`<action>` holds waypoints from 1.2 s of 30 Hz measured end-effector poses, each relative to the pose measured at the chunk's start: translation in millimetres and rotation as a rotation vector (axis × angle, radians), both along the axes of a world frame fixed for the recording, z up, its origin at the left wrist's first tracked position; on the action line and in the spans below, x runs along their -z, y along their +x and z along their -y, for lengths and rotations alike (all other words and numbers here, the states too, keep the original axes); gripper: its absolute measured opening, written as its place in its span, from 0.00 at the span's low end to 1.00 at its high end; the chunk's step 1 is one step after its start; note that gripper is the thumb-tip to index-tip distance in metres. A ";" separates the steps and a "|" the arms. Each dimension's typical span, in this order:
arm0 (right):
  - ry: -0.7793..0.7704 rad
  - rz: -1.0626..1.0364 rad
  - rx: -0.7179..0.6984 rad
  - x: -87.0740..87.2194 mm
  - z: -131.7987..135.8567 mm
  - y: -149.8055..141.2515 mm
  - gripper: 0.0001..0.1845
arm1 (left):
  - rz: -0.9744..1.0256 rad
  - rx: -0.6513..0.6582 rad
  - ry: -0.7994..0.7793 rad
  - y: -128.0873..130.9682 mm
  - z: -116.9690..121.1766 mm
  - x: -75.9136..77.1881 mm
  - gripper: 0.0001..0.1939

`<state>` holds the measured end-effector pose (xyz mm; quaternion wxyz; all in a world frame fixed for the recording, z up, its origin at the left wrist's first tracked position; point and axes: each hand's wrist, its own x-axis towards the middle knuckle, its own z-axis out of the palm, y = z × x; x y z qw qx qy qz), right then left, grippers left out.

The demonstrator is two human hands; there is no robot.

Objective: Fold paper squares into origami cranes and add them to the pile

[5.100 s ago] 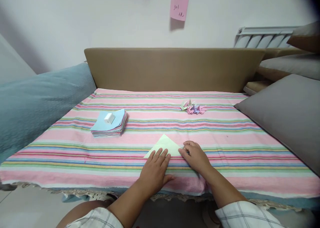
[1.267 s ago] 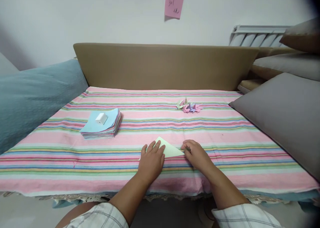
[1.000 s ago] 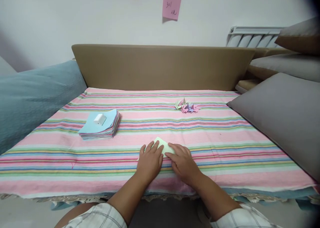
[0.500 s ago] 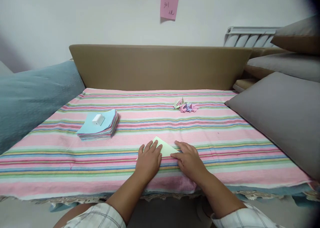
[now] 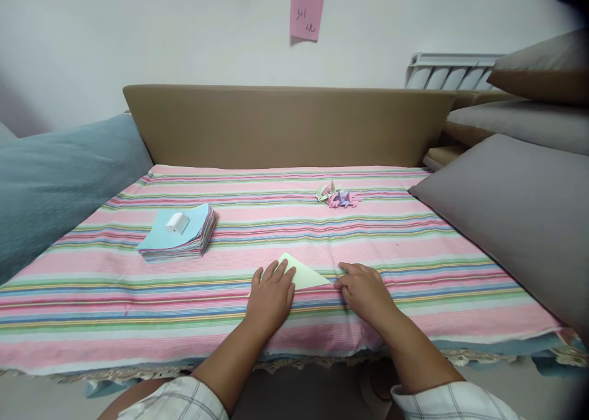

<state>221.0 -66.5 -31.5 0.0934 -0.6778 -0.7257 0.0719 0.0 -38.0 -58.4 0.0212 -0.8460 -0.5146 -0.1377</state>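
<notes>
A pale green sheet of paper [image 5: 306, 277], folded into a triangle, lies flat on the striped cloth [image 5: 257, 223] in front of me. My left hand [image 5: 271, 291] rests on its left part with fingers spread, covering that side. Just past the paper's right corner is my right hand [image 5: 363, 288], its fingers stretched out and its index fingertip low by the cloth. Whether that fingertip still touches the corner, I cannot tell. Both hands hold nothing in their grip.
To the left a stack of coloured paper [image 5: 177, 236] carries a white block [image 5: 177, 223]. Small folded paper pieces [image 5: 338, 196] sit farther back. A blue cushion [image 5: 64, 174] bounds the left, grey pillows [image 5: 515, 205] the right, and a brown backrest [image 5: 285, 125] the rear.
My right hand has slid right along the paper's lower edge to beyond its corner. My left hand stays on the paper. The view has shifted slightly.
</notes>
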 end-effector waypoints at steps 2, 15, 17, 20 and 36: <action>0.096 -0.029 0.026 0.0 -0.5 0.8 0.15 | 0.001 0.000 -0.003 0.0 -0.1 0.0 0.18; 0.288 -0.241 -0.517 30.4 -0.9 -48.7 0.23 | 0.022 -0.002 -0.021 0.2 0.7 -1.8 0.18; 0.261 -0.224 -0.494 31.6 -1.4 -50.1 0.23 | 0.028 -0.001 -0.036 0.0 0.5 -2.0 0.18; 0.245 -0.227 -0.481 31.6 -1.8 -50.2 0.25 | 0.040 -0.001 -0.050 -0.1 0.8 -2.9 0.18; 0.227 -0.246 -0.469 34.1 -3.4 -50.6 0.25 | 0.009 -0.032 -0.099 -8.2 2.6 -9.8 0.21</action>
